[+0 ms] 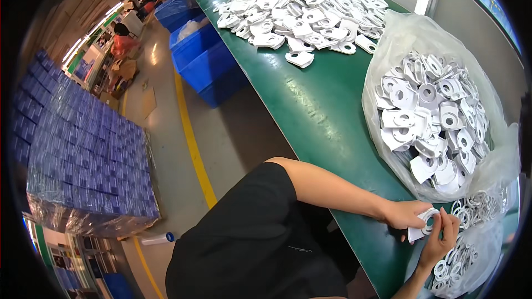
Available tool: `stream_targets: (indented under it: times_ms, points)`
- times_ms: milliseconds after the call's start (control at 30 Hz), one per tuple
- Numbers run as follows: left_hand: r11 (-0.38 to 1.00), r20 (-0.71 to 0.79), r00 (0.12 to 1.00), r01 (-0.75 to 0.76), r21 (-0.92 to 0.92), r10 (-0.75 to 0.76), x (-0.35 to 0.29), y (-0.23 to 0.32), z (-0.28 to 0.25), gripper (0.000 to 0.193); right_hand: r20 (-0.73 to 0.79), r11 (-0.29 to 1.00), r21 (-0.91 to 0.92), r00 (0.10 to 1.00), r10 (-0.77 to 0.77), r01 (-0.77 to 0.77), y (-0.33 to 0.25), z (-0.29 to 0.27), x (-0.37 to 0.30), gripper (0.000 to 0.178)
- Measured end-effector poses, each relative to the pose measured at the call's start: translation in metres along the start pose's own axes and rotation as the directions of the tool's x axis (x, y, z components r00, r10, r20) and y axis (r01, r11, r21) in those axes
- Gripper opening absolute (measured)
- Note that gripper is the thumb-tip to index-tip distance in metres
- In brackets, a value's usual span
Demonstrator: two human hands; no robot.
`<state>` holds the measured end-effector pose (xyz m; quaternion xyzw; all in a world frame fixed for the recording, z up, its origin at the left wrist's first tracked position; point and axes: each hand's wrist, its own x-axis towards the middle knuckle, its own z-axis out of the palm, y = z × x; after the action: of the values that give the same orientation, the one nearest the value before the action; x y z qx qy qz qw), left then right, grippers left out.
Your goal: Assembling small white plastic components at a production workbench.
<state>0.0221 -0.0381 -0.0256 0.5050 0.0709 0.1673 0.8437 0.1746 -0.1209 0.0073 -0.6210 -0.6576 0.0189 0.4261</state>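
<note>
My left hand point(404, 214) grips a white plastic part point(417, 232) with a round hole, held just above the green table's point(321, 111) near edge. My right hand point(440, 238) comes up from below and its fingers pinch a white ring point(429, 222) at that part's hole. Just above my hands a clear plastic bag point(388, 44) lies open, full of several white plastic parts point(432, 116). To the right of my hands a second clear bag point(476, 254) holds several white rings point(471, 213).
A large loose heap of white parts point(302, 8) covers the table's far end. Blue bins point(208, 61) stand on the floor left of the table. A wrapped pallet of blue boxes point(83, 155) stands further left beyond a yellow floor line point(194, 149). People work in the distance.
</note>
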Motion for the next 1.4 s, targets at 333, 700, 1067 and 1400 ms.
stream_targets:
  times_ms: [333,700,1067,1400]
  points:
    - [0.806,0.041,0.969,-0.224,0.548,0.242,-0.003,0.015,-0.002,0.033,0.22,0.839,0.34,0.903,0.368,-0.424,0.028,-0.019,0.005,0.015]
    - [0.737,-0.1,0.944,-0.178,0.652,0.316,0.0,0.002,-0.004,0.028,0.319,0.886,0.286,0.908,0.271,-0.365,0.007,-0.013,0.006,0.014]
    - [0.59,-0.246,0.906,-0.005,0.807,0.344,-0.005,0.011,-0.004,0.029,0.286,0.971,0.094,0.94,0.185,-0.219,-0.006,0.007,0.0,0.016]
    - [0.838,-0.203,0.882,-0.299,0.456,0.425,0.005,0.003,0.001,0.018,0.12,0.72,0.563,0.902,0.414,-0.406,0.029,0.007,-0.005,0.023]
